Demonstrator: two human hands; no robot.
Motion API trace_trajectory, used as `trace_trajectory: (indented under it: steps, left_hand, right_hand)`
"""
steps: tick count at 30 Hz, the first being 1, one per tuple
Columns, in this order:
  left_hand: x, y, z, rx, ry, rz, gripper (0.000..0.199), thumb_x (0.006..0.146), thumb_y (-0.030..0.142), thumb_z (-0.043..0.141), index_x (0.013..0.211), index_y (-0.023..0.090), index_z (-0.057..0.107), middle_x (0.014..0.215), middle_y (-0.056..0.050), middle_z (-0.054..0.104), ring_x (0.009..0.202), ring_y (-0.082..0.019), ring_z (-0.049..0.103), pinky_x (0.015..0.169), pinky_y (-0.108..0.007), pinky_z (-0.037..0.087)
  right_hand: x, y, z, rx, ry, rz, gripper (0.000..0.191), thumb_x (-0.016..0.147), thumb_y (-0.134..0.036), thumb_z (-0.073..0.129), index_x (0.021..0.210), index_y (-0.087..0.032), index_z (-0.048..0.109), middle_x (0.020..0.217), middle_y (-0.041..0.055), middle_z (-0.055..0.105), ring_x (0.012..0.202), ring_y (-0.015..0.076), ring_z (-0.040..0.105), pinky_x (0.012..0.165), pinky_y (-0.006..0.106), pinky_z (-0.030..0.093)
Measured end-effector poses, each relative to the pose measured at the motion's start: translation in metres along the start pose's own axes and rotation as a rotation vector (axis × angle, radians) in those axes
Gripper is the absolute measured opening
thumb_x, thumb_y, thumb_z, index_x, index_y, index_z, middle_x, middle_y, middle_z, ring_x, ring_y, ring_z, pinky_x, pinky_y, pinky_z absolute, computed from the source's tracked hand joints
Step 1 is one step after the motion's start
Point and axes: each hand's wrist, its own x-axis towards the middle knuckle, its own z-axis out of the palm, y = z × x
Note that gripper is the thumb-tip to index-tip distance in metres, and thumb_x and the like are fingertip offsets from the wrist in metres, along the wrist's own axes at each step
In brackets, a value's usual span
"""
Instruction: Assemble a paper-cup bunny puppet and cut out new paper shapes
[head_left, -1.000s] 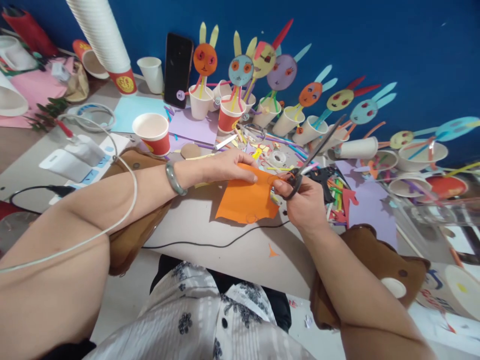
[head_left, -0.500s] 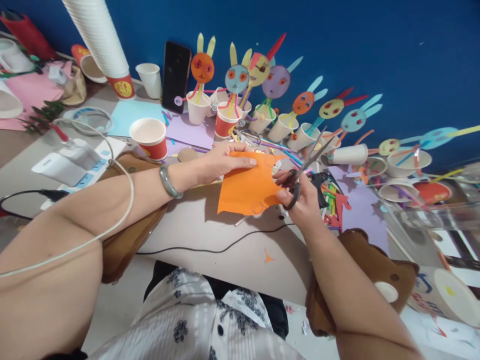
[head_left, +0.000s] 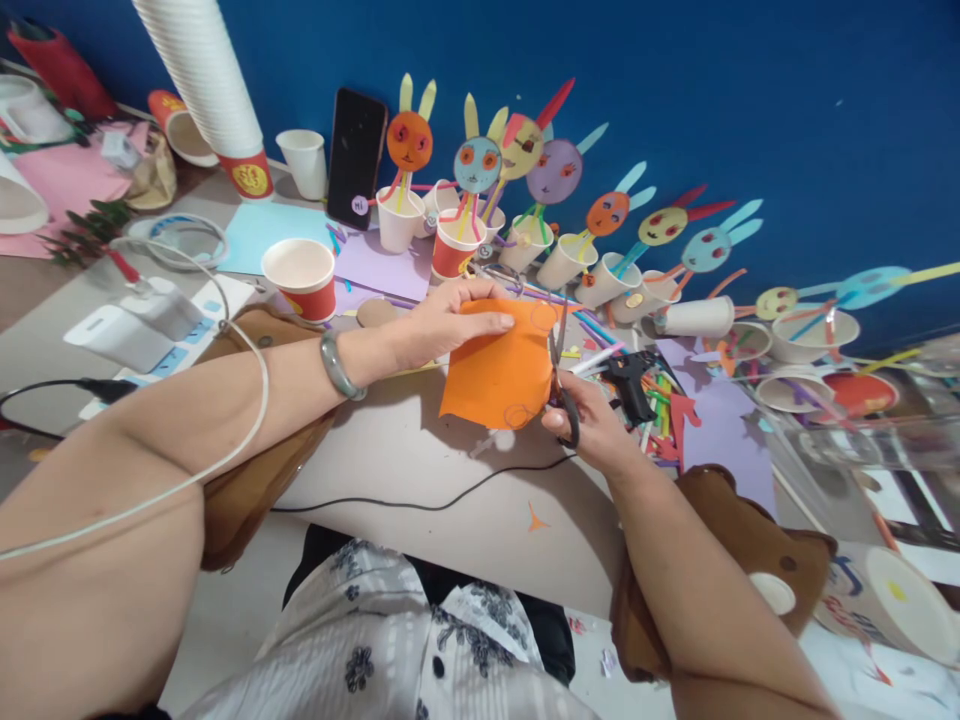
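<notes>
My left hand (head_left: 466, 322) pinches a sheet of orange paper (head_left: 495, 375) by its upper left part, thumb on top. Small circles are drawn near the paper's upper right and lower right corners. In my right hand (head_left: 592, 420) is a pair of scissors (head_left: 559, 350) with black handles, fingers through the loops. The blades point up, along the right edge of the paper; whether they touch it I cannot tell. Beneath the paper lies a thin pale stick, mostly hidden. An orange scrap (head_left: 538, 518) rests on the table nearer to me.
Rabbit-faced paper figures stand in paper cups (head_left: 566, 260) along the blue wall. A red cup (head_left: 300, 278), phone (head_left: 358, 158) and power strip (head_left: 161, 335) are at left. Right of my hands lie a black glue gun (head_left: 634, 385) and coloured sticks. A black cable (head_left: 420, 503) crosses the table.
The scissors have swung from leaning right to upright, and their blades now lie at the paper's right edge. My right hand has moved slightly left and down; the glue gun shows more.
</notes>
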Motion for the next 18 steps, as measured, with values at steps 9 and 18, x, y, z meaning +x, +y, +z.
trace_trajectory:
  steps: [9,18]
  left_hand:
    - [0.0,-0.0029,-0.0006,0.05,-0.029,0.024,0.035,0.078,0.039,0.086,0.083,0.017,0.059,0.086,0.0,0.07,0.083,-0.014,0.067,0.075,-0.025,0.052]
    - [0.0007,-0.0043,0.0001,0.099,0.013,0.013,0.024,0.082,0.032,0.08,0.083,0.016,0.061,0.084,0.0,0.069,0.081,-0.012,0.066,0.074,-0.024,0.051]
  right_hand:
    - [0.0,0.0007,0.0071,-0.018,0.039,-0.041,0.071,0.078,-0.093,0.065,0.079,-0.023,0.064,0.068,-0.0003,0.053,0.067,0.018,0.049,0.065,0.033,0.042]
    - [0.0006,0.0,0.0093,-0.015,0.042,-0.037,0.065,0.081,-0.091,0.064,0.077,-0.025,0.063,0.064,0.0005,0.048,0.063,0.0193,0.045,0.063,0.036,0.044]
